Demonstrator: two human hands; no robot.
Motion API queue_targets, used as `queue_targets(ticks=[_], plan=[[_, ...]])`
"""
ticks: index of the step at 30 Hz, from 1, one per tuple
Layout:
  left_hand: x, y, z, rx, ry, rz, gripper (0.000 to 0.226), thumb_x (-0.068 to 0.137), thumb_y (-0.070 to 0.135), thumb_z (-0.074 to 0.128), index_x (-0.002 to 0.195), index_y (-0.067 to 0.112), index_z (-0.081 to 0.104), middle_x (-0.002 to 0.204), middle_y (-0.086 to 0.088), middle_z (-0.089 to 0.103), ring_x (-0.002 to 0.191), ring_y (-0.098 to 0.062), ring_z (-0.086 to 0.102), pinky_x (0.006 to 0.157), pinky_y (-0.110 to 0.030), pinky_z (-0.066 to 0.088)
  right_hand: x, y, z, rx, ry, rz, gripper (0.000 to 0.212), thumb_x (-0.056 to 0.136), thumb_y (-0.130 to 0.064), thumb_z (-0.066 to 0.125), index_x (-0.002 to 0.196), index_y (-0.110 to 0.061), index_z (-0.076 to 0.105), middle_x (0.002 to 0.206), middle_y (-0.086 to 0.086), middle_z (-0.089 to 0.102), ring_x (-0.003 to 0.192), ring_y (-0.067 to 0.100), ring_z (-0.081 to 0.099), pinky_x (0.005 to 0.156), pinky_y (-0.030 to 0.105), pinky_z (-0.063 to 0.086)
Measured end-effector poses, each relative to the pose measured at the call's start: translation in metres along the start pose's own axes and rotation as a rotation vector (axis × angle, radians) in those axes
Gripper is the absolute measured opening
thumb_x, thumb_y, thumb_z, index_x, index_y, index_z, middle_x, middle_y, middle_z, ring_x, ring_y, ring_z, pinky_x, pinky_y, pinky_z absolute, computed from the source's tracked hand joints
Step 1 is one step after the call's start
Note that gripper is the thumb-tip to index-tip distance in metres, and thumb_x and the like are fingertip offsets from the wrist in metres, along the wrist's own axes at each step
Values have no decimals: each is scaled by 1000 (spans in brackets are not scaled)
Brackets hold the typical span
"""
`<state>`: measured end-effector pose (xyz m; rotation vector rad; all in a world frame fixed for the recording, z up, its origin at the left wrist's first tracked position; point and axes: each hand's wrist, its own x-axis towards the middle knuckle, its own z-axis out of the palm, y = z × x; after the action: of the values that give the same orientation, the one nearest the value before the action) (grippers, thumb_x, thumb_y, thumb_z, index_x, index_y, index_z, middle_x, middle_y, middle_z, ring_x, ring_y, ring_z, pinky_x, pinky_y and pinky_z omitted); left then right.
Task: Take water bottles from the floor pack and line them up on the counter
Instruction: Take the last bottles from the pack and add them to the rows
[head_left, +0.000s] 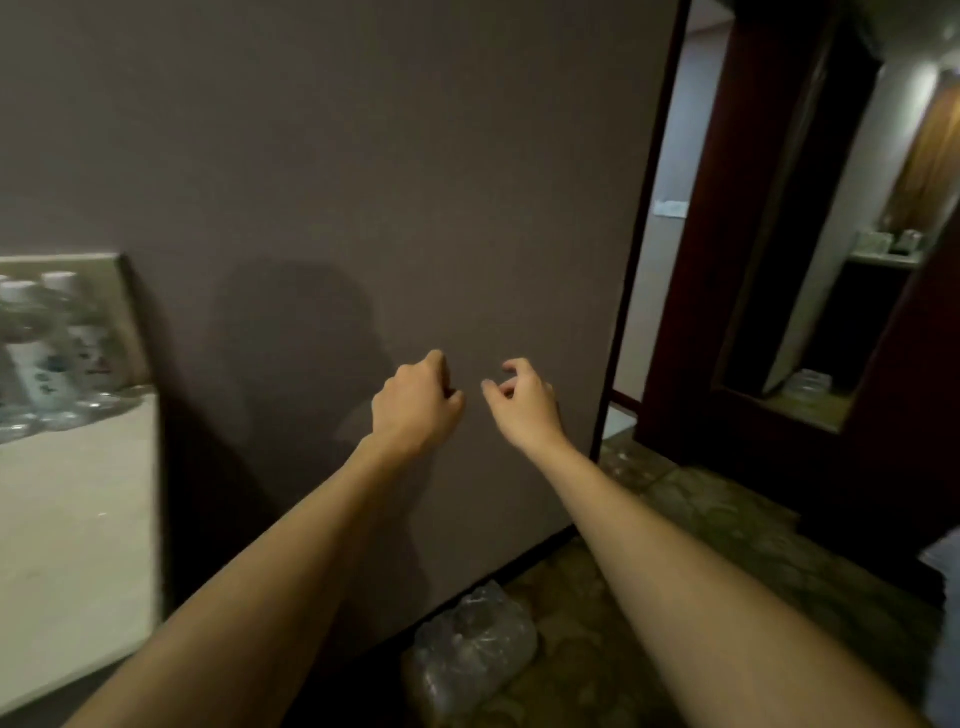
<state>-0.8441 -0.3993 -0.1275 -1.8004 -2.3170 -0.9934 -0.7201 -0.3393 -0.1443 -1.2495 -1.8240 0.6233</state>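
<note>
Several clear water bottles (44, 343) with white caps and pale labels stand close together at the far left on the white counter (78, 525), against a mirror or panel. The plastic-wrapped floor pack (475, 649) lies on the carpet at the foot of the wall, below and between my forearms. Both arms reach forward in front of the grey wall. My left hand (415, 402) has its fingers curled into a fist and holds nothing. My right hand (524, 402) is beside it, fingers loosely bent and apart, also holding nothing.
A plain grey wall (363, 156) fills the middle of the view. To the right is a doorway with a dark red wooden frame (727, 260) and a lit room behind it. Patterned carpet (727, 545) covers the floor on the right.
</note>
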Motion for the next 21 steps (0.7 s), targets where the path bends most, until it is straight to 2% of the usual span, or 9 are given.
queue_targets(ticks=[3, 10, 16, 21], plan=[[13, 10, 42, -38, -77, 12, 23, 89, 34, 60, 106, 20, 52, 102, -6, 66, 92, -29, 65, 82, -45, 56, 10, 40, -5, -21, -35, 83, 40, 96, -36, 53, 131, -18, 48, 106, 1, 66, 114, 20, 50, 91, 32, 40], [63, 1, 145, -102, -238, -79, 18, 88, 33, 63, 96, 22, 51, 90, -2, 65, 80, -22, 67, 77, -43, 58, 67, 122, 18, -109, -116, 193, 37, 95, -35, 55, 127, -17, 52, 94, -4, 60, 107, 22, 58, 92, 36, 48], [120, -30, 225, -153, -342, -211, 19, 88, 31, 65, 99, 23, 51, 91, 0, 61, 81, -19, 66, 77, -42, 59, 133, 186, 68, -171, -301, 292, 33, 95, -35, 55, 123, -18, 54, 99, 2, 68, 104, 22, 61, 92, 38, 50], [151, -58, 279, -124, -414, -300, 20, 85, 33, 67, 96, 23, 54, 94, -2, 64, 84, -20, 66, 78, -42, 58, 163, 237, 110, -141, -447, 406, 25, 95, -29, 55, 116, -16, 55, 100, 4, 68, 99, 23, 64, 85, 33, 49]])
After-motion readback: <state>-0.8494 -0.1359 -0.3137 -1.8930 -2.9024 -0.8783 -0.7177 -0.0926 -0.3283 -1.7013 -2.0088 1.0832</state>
